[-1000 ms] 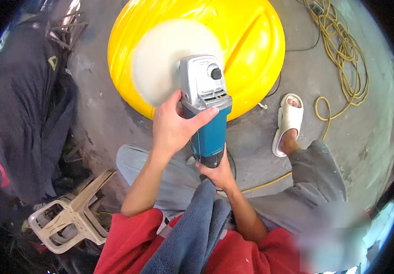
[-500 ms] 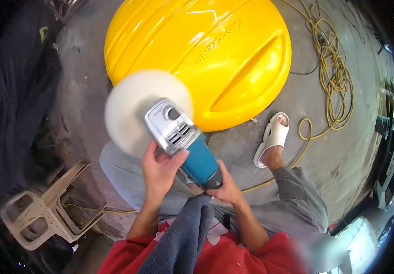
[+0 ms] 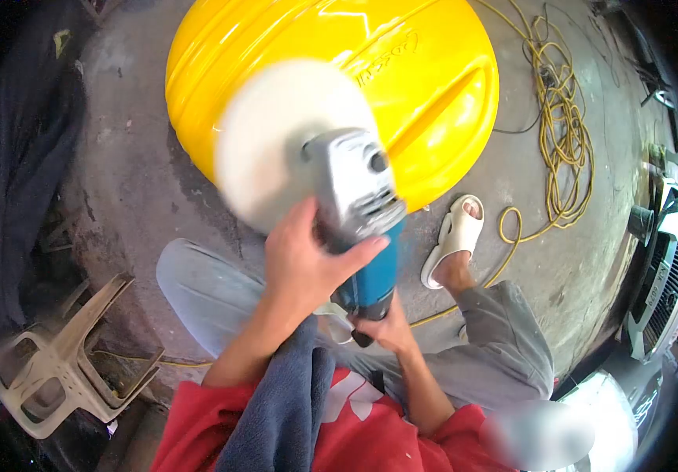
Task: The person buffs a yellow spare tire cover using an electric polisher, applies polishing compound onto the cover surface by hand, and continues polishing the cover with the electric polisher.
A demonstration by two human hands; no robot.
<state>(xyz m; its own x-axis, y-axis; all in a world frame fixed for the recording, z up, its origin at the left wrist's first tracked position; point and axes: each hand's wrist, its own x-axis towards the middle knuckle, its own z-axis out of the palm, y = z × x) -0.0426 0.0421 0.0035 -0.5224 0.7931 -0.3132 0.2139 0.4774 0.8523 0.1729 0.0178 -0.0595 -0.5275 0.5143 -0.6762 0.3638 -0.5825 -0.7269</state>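
Observation:
I hold a polisher [image 3: 374, 267] with a blue body, a silver gear head and a round white buffing pad [image 3: 292, 118]. My left hand [image 3: 300, 256] grips the tool just behind the gear head, its thumb across the near side. At the rear end, the fingers of my right hand [image 3: 388, 326] wrap round the dark handle. Beyond the tool sits a large glossy yellow moulded piece [image 3: 433, 47] with raised lettering and a long recess. The pad overlaps its near left part in view; whether they touch, I cannot tell.
Yellow cable [image 3: 563, 149] lies coiled on the concrete floor at right. A beige plastic chair [image 3: 64, 370] rests tipped over at lower left, near dark cloth [image 3: 16, 181]. A dark blue towel [image 3: 276, 409] hangs over my front. A vehicle front [image 3: 657, 291] stands at far right.
The polisher has moved right, with its pad now covering more of the yellow piece. Both hands keep their hold, and the left has shifted right with the tool. The whole view has shifted slightly.

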